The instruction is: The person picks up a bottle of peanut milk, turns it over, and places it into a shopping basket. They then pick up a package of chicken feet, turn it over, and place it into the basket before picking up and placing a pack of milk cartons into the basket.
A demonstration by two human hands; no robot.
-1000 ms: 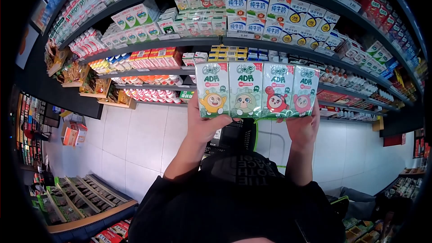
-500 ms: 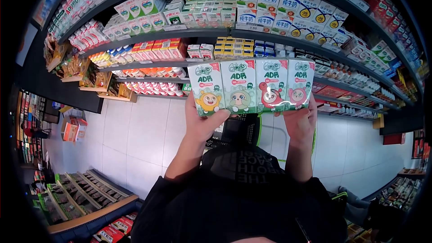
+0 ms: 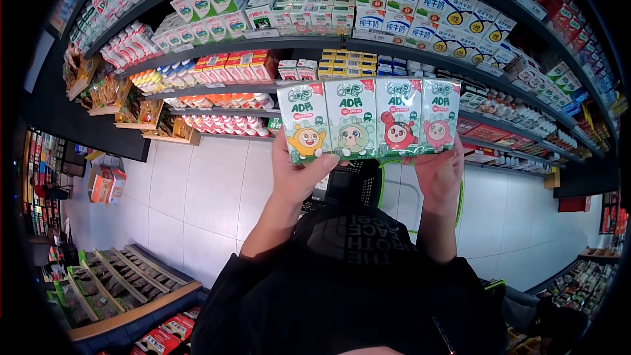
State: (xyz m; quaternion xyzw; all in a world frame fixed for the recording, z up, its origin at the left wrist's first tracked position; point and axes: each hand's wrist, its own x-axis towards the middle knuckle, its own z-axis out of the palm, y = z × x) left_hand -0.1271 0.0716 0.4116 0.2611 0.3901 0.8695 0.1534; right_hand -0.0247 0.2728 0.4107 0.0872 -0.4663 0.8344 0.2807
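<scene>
SHOPPER LIFTS A MULTIPACK IN THE DAIRY AISLE: A person holds a four-pack of drink cartons (image 3: pixel 368 118) up in front of a supermarket shelf (image 3: pixel 309 43), with both hands closed on its lower edge. The left hand (image 3: pixel 297 172) grips the pack's bottom left corner, its thumb lying along the front lower edge beneath the carton with the yellow cartoon figure. The right hand (image 3: pixel 439 172) clasps the bottom right corner, under the pink figure. The pack (four green-and-white cartons side by side, each with its own cartoon face and the letters "AD") stands upright and nearly level. It is clear of the shelf and borne by the hands alone. Behind it, the shelf boards carry rows of blue-and-white milk cartons (image 3: pixel 407 0) near the top and red boxes (image 3: pixel 230 69) towards the left end of a lower board. A black basket (image 3: pixel 351 184) shows between the wrists, above a white tiled floor (image 3: pixel 197 190). The person's black cap (image 3: pixel 355 243) and dark sleeves fill the bottom of the view.
</scene>
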